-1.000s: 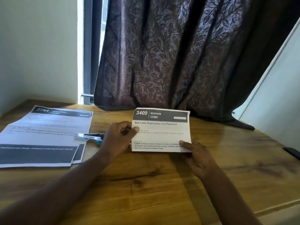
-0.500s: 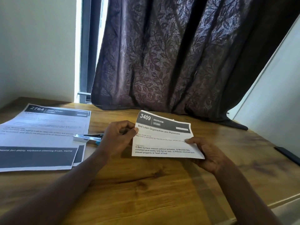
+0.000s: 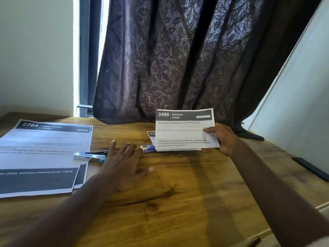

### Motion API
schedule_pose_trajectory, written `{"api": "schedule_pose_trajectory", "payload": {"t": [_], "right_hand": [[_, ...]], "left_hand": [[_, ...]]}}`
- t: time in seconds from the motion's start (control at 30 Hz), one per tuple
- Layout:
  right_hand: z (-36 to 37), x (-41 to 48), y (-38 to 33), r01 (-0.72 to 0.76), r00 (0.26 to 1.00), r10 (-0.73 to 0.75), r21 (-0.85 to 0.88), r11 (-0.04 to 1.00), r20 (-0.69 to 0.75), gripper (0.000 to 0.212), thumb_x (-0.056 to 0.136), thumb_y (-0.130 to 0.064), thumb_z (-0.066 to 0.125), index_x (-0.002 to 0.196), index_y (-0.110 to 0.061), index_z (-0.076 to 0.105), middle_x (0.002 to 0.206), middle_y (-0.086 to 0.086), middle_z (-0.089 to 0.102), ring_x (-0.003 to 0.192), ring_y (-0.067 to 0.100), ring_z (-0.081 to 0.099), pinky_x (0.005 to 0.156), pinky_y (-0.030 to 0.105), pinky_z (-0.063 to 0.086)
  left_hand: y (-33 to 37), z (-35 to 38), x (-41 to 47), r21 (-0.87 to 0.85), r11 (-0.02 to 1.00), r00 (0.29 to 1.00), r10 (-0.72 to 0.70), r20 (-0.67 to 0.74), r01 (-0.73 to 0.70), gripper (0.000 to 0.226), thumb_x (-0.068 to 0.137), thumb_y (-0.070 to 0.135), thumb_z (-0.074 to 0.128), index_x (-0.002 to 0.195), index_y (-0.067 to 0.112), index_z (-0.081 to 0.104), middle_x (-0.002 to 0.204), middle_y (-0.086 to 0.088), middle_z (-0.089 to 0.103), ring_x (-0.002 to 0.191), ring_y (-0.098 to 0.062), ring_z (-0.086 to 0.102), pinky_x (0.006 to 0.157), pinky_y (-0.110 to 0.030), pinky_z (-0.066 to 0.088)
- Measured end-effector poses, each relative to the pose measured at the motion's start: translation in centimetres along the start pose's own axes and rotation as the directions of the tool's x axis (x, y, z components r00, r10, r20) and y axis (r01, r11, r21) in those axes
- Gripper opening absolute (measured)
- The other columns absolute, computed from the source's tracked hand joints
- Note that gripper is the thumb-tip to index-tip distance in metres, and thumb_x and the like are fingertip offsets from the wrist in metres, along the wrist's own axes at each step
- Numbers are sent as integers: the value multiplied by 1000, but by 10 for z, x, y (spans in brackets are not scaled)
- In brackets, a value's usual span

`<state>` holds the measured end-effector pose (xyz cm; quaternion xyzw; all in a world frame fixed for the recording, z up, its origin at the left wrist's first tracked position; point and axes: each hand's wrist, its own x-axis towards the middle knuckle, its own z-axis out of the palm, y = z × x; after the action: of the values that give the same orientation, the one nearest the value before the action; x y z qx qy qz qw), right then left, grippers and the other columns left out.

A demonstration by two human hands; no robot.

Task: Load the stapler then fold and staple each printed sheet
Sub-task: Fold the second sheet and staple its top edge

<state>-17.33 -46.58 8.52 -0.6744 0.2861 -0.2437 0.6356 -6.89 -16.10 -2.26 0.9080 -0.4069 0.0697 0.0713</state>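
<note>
The right hand (image 3: 224,138) pinched the folded sheet (image 3: 185,132) at its right edge, with the thumb on the printed face and the other fingers behind the paper. This sheet carried the heading "3409 BEDROOM" and stood tilted up toward the camera, near the far edge of the bench (image 3: 178,193), somewhat to the right of the middle. Whether its lower edge touched the bench, I cannot tell. Behind its lower left corner another paper (image 3: 151,134) lay flat, mostly hidden, with only the start of a number visible.

The left hand (image 3: 122,163) held nothing. Its fingers were straight and spread apart, palm down over the wood, well apart from the right hand. It is not clear whether the palm rested on the bench. The stapler (image 3: 90,155) lay just beside these fingers, on the left, with its metal front end on the right border of a stack of sheets (image 3: 44,154). A small box of staples (image 3: 147,148) lay between the left hand and the folded sheet, close to the lower left corner of the sheet.

The stack of sheets lay flat and unfolded at the left edge of the bench, its top page headed "2764". A dark curtain (image 3: 178,59) hung behind the far edge, and its hem touched the wood. A flat black object (image 3: 311,168) lay at the right edge of the bench.
</note>
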Motion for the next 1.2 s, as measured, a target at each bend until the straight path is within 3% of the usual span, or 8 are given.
{"api": "schedule_pose_trajectory", "payload": {"t": [0.2,0.4,0.57,0.7,0.77,0.83,0.9,1.2], "right_hand": [[10,45,-1,47,998,-52,-121,992,-37,33,87,-2,75,119,-5,69,113,12,73,93,26,72,64,34,61],[18,87,26,49,997,-69,-388,920,-36,37,88,-5,74,125,-6,68,119,12,71,101,27,68,92,39,56],[30,103,61,97,991,-131,-731,675,11,32,90,-15,73,120,-3,71,121,13,70,109,32,66,90,33,51],[40,107,82,142,976,-214,-832,536,29,34,91,-26,71,116,-3,72,122,18,70,110,36,65,91,37,50],[40,110,88,164,967,-246,-887,431,59,44,89,-44,65,119,-12,70,124,15,69,113,36,63,93,38,51],[36,120,98,105,966,-259,-953,284,30,58,86,-61,51,124,-19,65,130,15,64,120,37,56,98,44,49],[34,122,103,50,965,-263,-982,184,0,59,93,-63,45,129,-20,59,137,19,55,126,39,47,100,48,44],[34,110,97,64,953,-302,-991,121,25,55,98,-61,44,128,-19,65,136,17,51,124,38,49,94,45,47]], "left_hand": [[1,-2,3,32,999,995,-38,92,35,116,69,93,-2,160,26,20,170,-2,20,158,-22,15,125,-60,-9],[4,-1,6,71,997,999,-30,39,27,96,84,89,18,157,27,30,166,-1,31,154,-23,27,126,-60,0],[4,1,7,49,998,999,-31,24,30,95,85,88,22,157,27,29,167,-2,29,154,-23,27,127,-59,3],[4,0,6,13,1000,999,-25,21,25,93,86,87,25,158,27,29,167,-2,28,155,-22,26,127,-57,4],[3,0,6,7,1000,1000,-26,7,26,93,86,87,25,157,27,30,166,-2,30,154,-22,27,127,-57,6],[3,0,5,3,1000,999,-31,13,31,93,85,88,25,156,28,30,166,-2,30,154,-23,27,127,-57,7],[3,-1,5,-7,999,999,-34,25,34,92,86,87,27,157,29,29,167,-2,28,155,-23,25,127,-57,7],[2,-1,6,-36,999,999,-31,28,32,94,85,87,27,158,28,27,168,-2,27,155,-24,24,127,-56,12]]}}
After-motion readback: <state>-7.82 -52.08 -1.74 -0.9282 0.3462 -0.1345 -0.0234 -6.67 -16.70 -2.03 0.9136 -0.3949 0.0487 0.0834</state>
